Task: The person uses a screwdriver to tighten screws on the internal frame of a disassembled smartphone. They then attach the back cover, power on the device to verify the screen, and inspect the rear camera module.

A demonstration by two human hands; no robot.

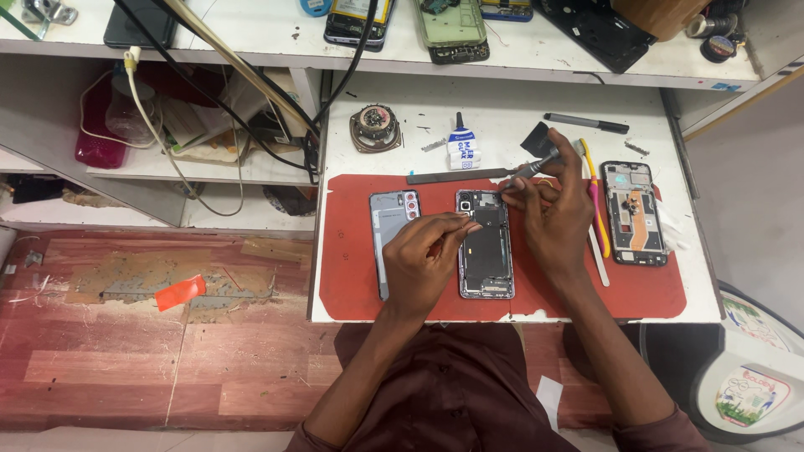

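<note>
Already the opened smartphone (485, 244) lies back-off in the middle of the red work mat (352, 251), its grey back cover (389, 226) set aside just left of it. Left hand (427, 255) rests curled on the phone's left edge, fingers pinched near the top. Right hand (554, 213) grips a screwdriver (530, 171), tip at the camera corner. Internals remain in place; another stripped phone frame (634, 213) sits toward the mat's right edge.

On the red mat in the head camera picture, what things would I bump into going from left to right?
Grey back cover → left hand → opened phone → right hand with a screwdriver → pink-and-yellow tools → second opened phone.
</note>
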